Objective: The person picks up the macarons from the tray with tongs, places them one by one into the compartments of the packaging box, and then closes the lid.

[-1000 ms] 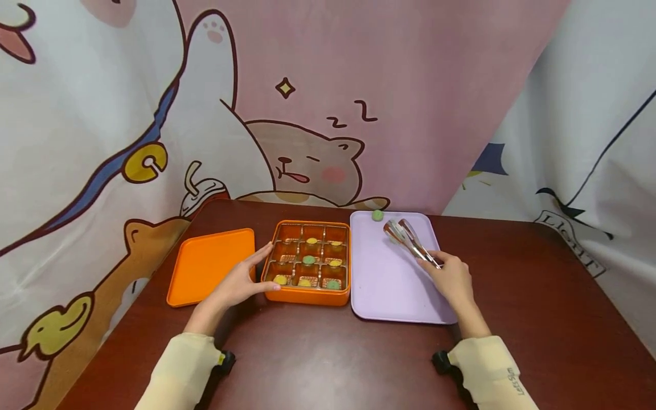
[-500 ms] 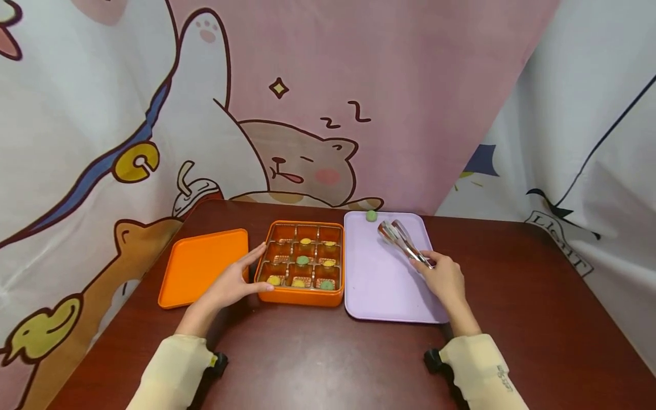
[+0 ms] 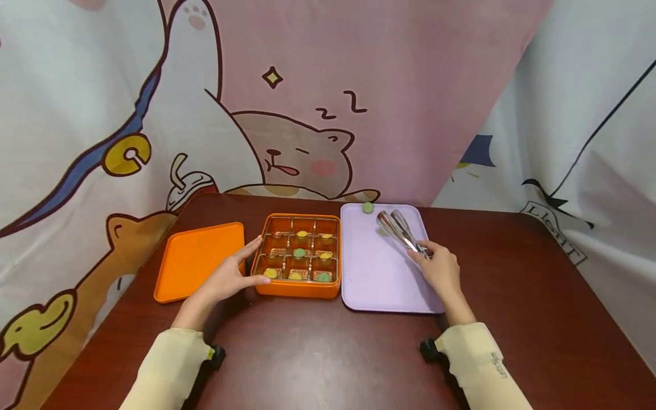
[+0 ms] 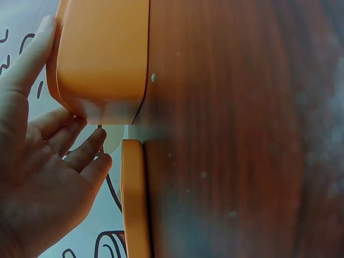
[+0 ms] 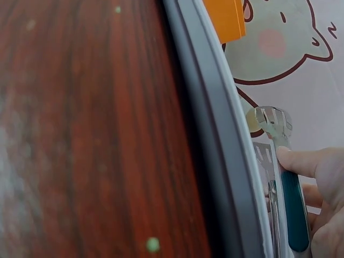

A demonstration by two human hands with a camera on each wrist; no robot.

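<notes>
My left hand [image 3: 228, 277] lies at the left front corner of an orange box [image 3: 298, 290], thumb along the front rim and fairly straight fingers against the left side. A clear insert in the box has several compartments, with small yellow and green pieces in many of them. In my right hand [image 3: 441, 270] I hold metal tongs [image 3: 402, 232], their arms apart, over a lilac tray [image 3: 376, 285]. A yellowish piece [image 3: 383, 232] shows beside the tongs' head, partly hidden; whether the tongs touch it, I cannot tell. One green piece [image 3: 368, 208] sits at the tray's back edge.
An orange lid [image 3: 197, 259] lies flat on the dark wooden table [image 3: 318, 353], left of the box. Box and tray stand nearly side by side. Behind the table hangs a printed curtain [image 3: 400, 102]. Small light specks dot the table in both wrist views.
The head view has turned slightly, so everything sits a little further left and higher in it. Against the box and tray, my hands and the tongs show hardly any movement.
</notes>
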